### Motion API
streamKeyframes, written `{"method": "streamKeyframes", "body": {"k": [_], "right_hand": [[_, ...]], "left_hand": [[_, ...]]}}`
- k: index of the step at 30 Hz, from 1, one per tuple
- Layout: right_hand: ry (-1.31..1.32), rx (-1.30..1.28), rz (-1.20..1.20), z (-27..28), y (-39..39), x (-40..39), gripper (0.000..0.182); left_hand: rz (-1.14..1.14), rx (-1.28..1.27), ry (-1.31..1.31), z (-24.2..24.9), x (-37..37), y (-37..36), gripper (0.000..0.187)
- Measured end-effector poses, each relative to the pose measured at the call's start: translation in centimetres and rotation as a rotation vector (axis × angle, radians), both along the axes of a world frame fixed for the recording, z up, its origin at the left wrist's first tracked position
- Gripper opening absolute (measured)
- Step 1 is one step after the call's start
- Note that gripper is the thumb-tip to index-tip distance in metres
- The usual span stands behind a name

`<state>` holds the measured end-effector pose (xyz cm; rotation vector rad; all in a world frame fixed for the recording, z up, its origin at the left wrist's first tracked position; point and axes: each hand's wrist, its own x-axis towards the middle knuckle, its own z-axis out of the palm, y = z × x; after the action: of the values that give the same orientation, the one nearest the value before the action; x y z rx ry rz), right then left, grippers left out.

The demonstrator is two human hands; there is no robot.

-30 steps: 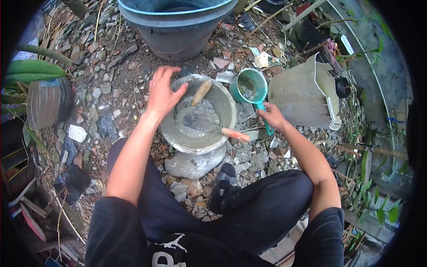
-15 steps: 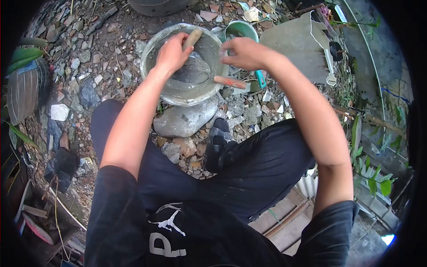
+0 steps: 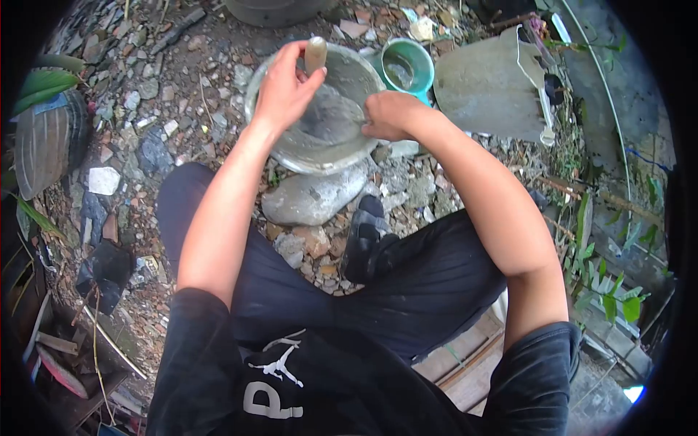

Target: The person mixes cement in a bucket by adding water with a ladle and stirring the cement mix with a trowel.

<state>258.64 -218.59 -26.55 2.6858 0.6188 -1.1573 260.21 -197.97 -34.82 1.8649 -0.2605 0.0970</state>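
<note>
My left hand (image 3: pixel 289 91) is closed around the pale wooden handle (image 3: pixel 315 55) of a trowel, held upright over a round basin (image 3: pixel 281 155). The trowel's grey blade (image 3: pixel 327 115) is blurred inside the basin, which is smeared with grey paste. My right hand (image 3: pixel 392 116) is closed at the basin's right rim, wrapped over a red-handled trowel whose handle is hidden by the fingers. A turquoise dipper (image 3: pixel 419 91) stands just beyond this hand, with its lower handle partly covered.
A large grey stone (image 3: pixel 314 196) lies against the basin's near side. Behind the right hand is a broken grey plastic sheet (image 3: pixel 486 87). A dark round container (image 3: pixel 276 11) stands at the top edge. Rubble and plants surround the spot.
My right hand has lowered from an open, blurred pose and closed over the red handle on the rim. My left hand has tipped the wooden handle more upright. The view has shifted slightly.
</note>
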Motion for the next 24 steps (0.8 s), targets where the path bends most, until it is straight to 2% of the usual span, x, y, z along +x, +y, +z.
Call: {"method": "streamKeyframes", "body": {"k": [1,2,4,5,11,14,16,19,21,23,24], "right_hand": [[0.089,-0.045,-0.142,0.3,0.2,0.9,0.037],[0.074,-0.042,-0.139,0.9,-0.1,1.5,0.037],[-0.066,-0.003,-0.039,4.2,0.4,1.6,0.036],[-0.125,-0.002,-0.049,5.0,0.5,1.6,0.030],[-0.390,-0.023,0.036,5.3,1.0,0.5,0.019],[-0.436,-0.021,0.125,4.5,2.2,-0.3,0.025],[-0.452,-0.024,0.152,4.7,2.9,-0.5,0.025],[-0.482,-0.005,0.151,6.6,3.3,-0.3,0.025],[-0.392,0.006,0.132,7.8,3.1,-0.2,0.026],[-0.378,0.009,0.169,6.6,3.1,-0.5,0.026],[-0.365,0.012,0.197,5.4,2.9,-0.8,0.026]], "left_hand": [[-0.002,0.019,-0.060,0.6,0.3,0.5,0.035],[0.002,0.022,-0.074,1.1,0.5,1.0,0.035],[-0.046,0.027,-0.007,1.8,0.7,2.2,0.031],[-0.044,0.021,-0.001,2.0,0.5,2.5,0.031],[-0.029,0.071,-0.050,1.8,0.0,3.4,0.038],[-0.026,0.132,-0.066,2.1,-0.3,3.7,0.039],[-0.002,0.179,-0.076,2.4,-0.5,4.0,0.033],[0.017,0.217,0.012,2.9,-0.7,4.6,0.034],[0.033,0.244,-0.009,2.3,-0.6,5.0,0.035],[0.043,0.272,-0.032,2.0,-0.5,5.5,0.036],[0.014,0.307,0.048,2.0,-0.5,5.6,0.036]]}}
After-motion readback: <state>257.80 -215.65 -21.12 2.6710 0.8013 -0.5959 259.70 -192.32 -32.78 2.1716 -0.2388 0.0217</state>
